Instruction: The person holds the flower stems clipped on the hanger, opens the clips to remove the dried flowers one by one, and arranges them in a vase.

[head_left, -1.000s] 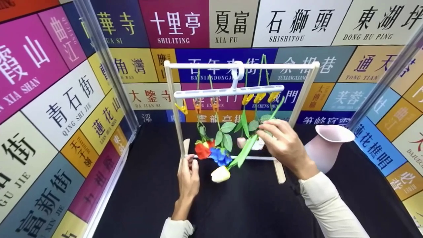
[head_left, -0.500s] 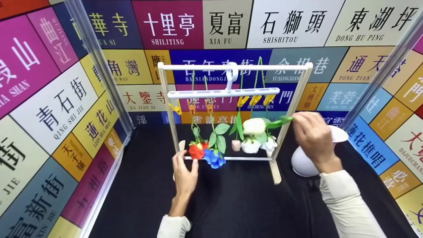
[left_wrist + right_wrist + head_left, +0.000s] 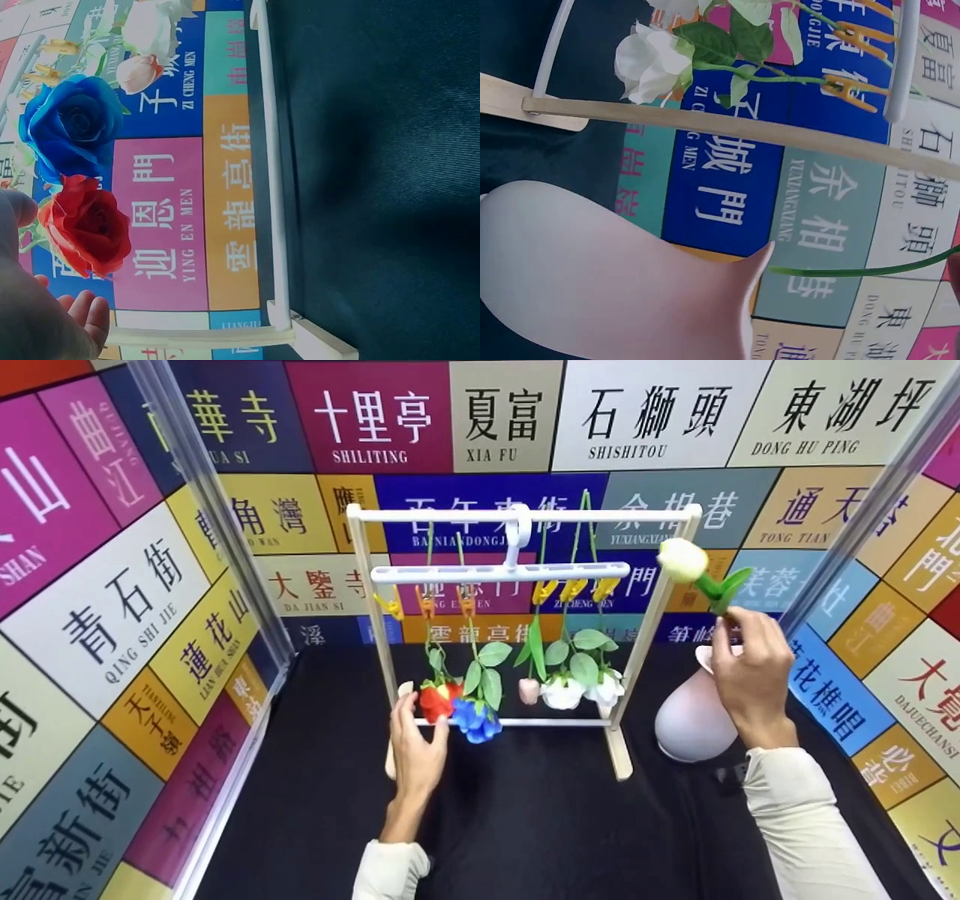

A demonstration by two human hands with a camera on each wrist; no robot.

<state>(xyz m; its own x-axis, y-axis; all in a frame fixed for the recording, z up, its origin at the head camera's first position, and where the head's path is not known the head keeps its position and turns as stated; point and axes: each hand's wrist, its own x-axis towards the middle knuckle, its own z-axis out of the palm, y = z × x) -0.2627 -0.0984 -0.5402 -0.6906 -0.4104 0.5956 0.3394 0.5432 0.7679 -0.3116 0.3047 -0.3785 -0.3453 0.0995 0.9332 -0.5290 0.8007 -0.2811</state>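
Between thumb and fingers, my right hand (image 3: 754, 675) pinches the stem of a white tulip (image 3: 682, 559), bloom upward, over the pink-white vase (image 3: 694, 727). The right wrist view puts the lower end of the green stem (image 3: 855, 271) at the vase's flared mouth (image 3: 759, 285); whether it has passed inside, I cannot tell. Fingers spread and relaxed, my left hand (image 3: 416, 750) is beside the red rose (image 3: 436, 703) and the wooden stand's left post. In the left wrist view, that hand (image 3: 37, 307) holds nothing; the red rose (image 3: 86, 225) hangs near the blue rose (image 3: 75, 124).
From the stand's top bar (image 3: 450, 516) hangs a white hanger (image 3: 499, 573) with yellow and orange clips. Clipped upside down are the roses, a pink tulip (image 3: 529, 691) and white roses (image 3: 564, 691). Lettered panels surround the black cloth (image 3: 525, 817).
My right hand has carried the white tulip rightward from the hanger to above the vase, turning its bloom from down to up. My left hand has stayed by the stand's left side.
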